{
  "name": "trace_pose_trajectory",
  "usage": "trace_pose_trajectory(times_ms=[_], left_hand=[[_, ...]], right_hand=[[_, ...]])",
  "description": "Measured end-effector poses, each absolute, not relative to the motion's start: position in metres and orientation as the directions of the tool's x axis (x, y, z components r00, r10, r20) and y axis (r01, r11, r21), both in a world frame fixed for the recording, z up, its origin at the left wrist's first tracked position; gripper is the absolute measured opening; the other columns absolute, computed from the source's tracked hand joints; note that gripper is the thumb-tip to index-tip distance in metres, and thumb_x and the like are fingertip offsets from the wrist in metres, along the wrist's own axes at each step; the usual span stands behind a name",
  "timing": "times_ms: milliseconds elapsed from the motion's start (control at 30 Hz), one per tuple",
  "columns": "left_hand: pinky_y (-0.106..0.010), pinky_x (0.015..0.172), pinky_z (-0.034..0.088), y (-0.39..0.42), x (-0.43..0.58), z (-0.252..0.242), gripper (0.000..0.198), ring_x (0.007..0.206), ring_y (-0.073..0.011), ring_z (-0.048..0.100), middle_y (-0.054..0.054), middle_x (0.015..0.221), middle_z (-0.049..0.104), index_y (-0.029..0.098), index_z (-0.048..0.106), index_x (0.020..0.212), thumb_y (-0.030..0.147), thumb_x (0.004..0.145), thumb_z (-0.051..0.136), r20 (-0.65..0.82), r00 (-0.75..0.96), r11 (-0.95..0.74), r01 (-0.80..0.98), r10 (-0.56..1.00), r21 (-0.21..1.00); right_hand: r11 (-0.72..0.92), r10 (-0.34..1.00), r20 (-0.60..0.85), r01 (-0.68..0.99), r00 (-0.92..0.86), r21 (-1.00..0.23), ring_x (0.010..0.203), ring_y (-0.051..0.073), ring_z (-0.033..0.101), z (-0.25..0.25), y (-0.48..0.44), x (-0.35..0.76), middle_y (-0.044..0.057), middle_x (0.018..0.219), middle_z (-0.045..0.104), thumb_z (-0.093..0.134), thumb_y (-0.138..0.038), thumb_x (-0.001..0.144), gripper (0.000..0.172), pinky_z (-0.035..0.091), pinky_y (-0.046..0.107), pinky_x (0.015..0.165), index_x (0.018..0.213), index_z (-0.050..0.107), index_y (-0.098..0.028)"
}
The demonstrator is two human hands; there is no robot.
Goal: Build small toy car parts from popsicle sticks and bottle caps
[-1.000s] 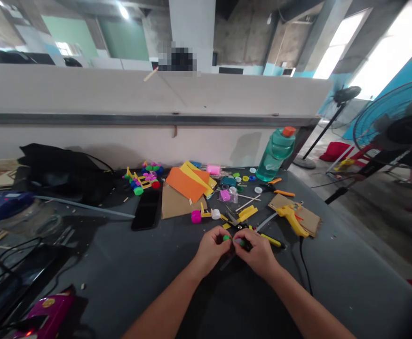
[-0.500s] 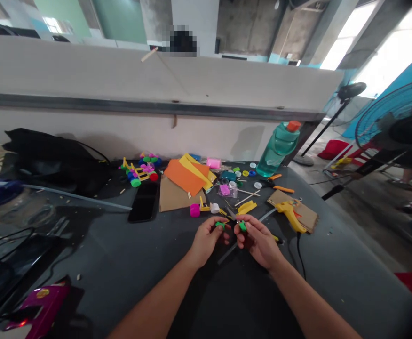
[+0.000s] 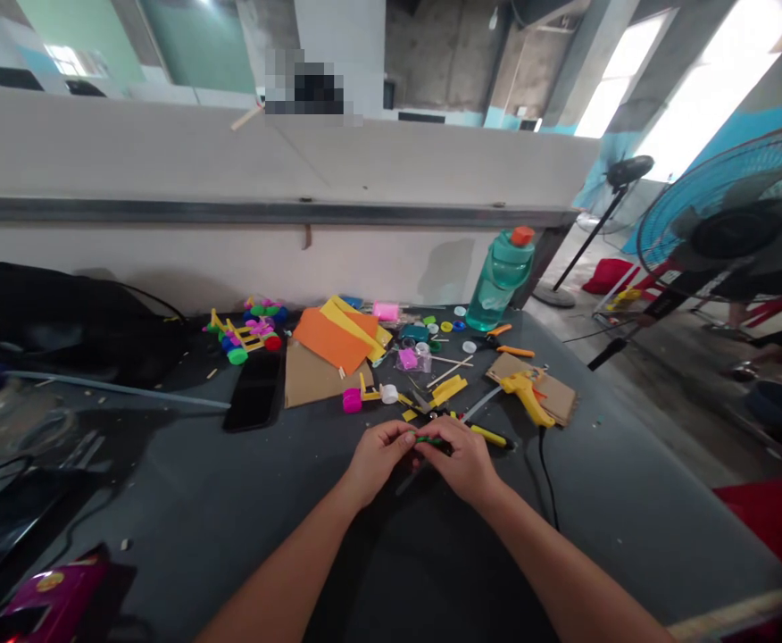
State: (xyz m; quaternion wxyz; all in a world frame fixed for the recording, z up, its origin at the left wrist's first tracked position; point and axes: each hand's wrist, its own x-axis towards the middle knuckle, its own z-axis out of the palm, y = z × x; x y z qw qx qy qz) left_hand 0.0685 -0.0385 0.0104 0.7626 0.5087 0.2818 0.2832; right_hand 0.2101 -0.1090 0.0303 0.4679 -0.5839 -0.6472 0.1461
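My left hand [image 3: 378, 460] and my right hand [image 3: 461, 460] meet over the dark table, fingers pinched together around small green material [image 3: 429, 439]. Most of the green is hidden by the fingers. Just beyond them lie yellow-handled pliers [image 3: 491, 436], a yellow strip [image 3: 448, 389] and a translucent stick that passes beneath the hands. A magenta cap [image 3: 352, 400] and a white cap [image 3: 389, 394] sit with a yellow piece to the left. To the right, a yellow glue gun [image 3: 528, 399] rests on cardboard [image 3: 561, 401].
A black phone [image 3: 253, 391] lies left of orange sheets [image 3: 330, 338]. Colourful assembled pieces [image 3: 247, 335] stand behind it. At the back are a green bottle [image 3: 500, 281] and orange-handled pliers [image 3: 515, 351]. A fan [image 3: 732, 234] stands right, a black bag [image 3: 62, 326] left.
My hands have come together, and the green pieces held apart earlier now meet between the fingers. The whole view has shifted, with the table things appearing further left.
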Motion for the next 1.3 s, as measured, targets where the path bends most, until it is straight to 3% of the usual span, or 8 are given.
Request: trace_pose_trajectory(times_ms=[200, 467, 667, 867, 933, 1033, 1167, 1300], left_hand=[[-0.022, 0.054, 0.046, -0.040, 0.067, 0.010, 0.027, 0.052, -0.0095, 0.055, 0.001, 0.060, 0.061, 0.012, 0.063, 0.082, 0.034, 0.068, 0.071, -0.107, 0.646, 0.257, -0.142, 0.755, 0.956], [-0.021, 0.049, 0.044, -0.036, 0.067, 0.012, 0.025, 0.044, -0.0074, 0.051, 0.002, 0.056, 0.058, 0.013, 0.061, 0.075, 0.033, 0.066, 0.072, -0.185, 0.657, 0.377, -0.163, 0.731, 0.912], [-0.021, 0.051, 0.044, -0.035, 0.065, 0.013, 0.027, 0.048, -0.0076, 0.053, 0.002, 0.060, 0.060, 0.013, 0.061, 0.078, 0.032, 0.064, 0.074, -0.181, 0.688, 0.404, -0.176, 0.703, 0.898], [-0.021, 0.055, 0.044, -0.035, 0.064, 0.009, 0.023, 0.053, -0.0082, 0.054, 0.002, 0.063, 0.058, 0.013, 0.059, 0.078, 0.030, 0.066, 0.070, -0.097, 0.660, 0.296, -0.196, 0.745, 0.935], [-0.020, 0.053, 0.043, -0.035, 0.065, 0.006, 0.020, 0.051, -0.0080, 0.052, 0.003, 0.062, 0.057, 0.014, 0.058, 0.077, 0.029, 0.067, 0.068, -0.037, 0.635, 0.181, -0.164, 0.772, 0.970], [-0.020, 0.049, 0.040, -0.034, 0.066, 0.003, 0.015, 0.047, -0.0078, 0.051, 0.005, 0.061, 0.055, 0.015, 0.056, 0.077, 0.023, 0.067, 0.063, 0.000, 0.568, 0.067, -0.097, 0.823, 0.993], [-0.020, 0.048, 0.041, -0.032, 0.068, 0.004, 0.011, 0.044, -0.0080, 0.051, 0.005, 0.058, 0.054, 0.016, 0.052, 0.076, 0.020, 0.067, 0.057, -0.052, 0.499, 0.140, -0.141, 0.865, 0.980], [-0.020, 0.048, 0.043, -0.034, 0.069, 0.004, 0.011, 0.048, -0.0085, 0.052, 0.002, 0.064, 0.058, 0.016, 0.053, 0.076, 0.023, 0.068, 0.056, -0.047, 0.535, 0.160, -0.166, 0.843, 0.973]], right_hand=[[0.245, 0.895, 0.422, 0.630, 0.146, -0.737, 0.084, 0.018, 0.060, 0.027, -0.109, 0.207, 0.004, 0.088, 0.065, 0.055, -0.012, 0.075, 0.026, 0.048, 0.032, 0.076, 0.098, 0.063, -0.023], [0.407, 0.871, 0.488, 0.638, -0.056, -0.654, 0.086, 0.020, 0.060, 0.027, -0.110, 0.213, 0.007, 0.091, 0.064, 0.055, -0.019, 0.082, 0.033, 0.050, 0.035, 0.076, 0.114, 0.061, -0.029], [0.408, 0.850, 0.524, 0.688, -0.048, -0.600, 0.078, 0.019, 0.062, 0.025, -0.110, 0.212, 0.006, 0.084, 0.067, 0.054, -0.019, 0.084, 0.024, 0.050, 0.032, 0.070, 0.102, 0.067, -0.027], [0.318, 0.860, 0.489, 0.594, 0.148, -0.739, 0.070, 0.018, 0.062, 0.025, -0.107, 0.204, 0.004, 0.074, 0.068, 0.061, -0.022, 0.077, 0.010, 0.049, 0.030, 0.066, 0.080, 0.070, -0.024], [0.212, 0.899, 0.367, 0.493, 0.240, -0.844, 0.059, 0.016, 0.060, 0.027, -0.107, 0.201, 0.002, 0.065, 0.065, 0.064, -0.024, 0.074, 0.005, 0.048, 0.028, 0.057, 0.074, 0.069, -0.022], [0.095, 0.938, 0.139, 0.149, 0.317, -0.984, 0.042, 0.011, 0.051, 0.036, -0.112, 0.195, -0.003, 0.049, 0.055, 0.065, -0.027, 0.072, 0.007, 0.042, 0.023, 0.043, 0.072, 0.063, -0.020], [0.165, 0.939, 0.063, -0.283, 0.337, -0.945, 0.041, 0.009, 0.044, 0.063, -0.117, 0.198, -0.006, 0.049, 0.048, 0.066, -0.031, 0.073, 0.014, 0.038, 0.020, 0.040, 0.078, 0.058, -0.020], [0.149, 0.945, 0.047, -0.298, 0.324, -0.943, 0.044, 0.009, 0.045, 0.093, -0.107, 0.222, -0.005, 0.053, 0.050, 0.063, -0.030, 0.074, 0.016, 0.039, 0.020, 0.040, 0.085, 0.055, -0.021]])
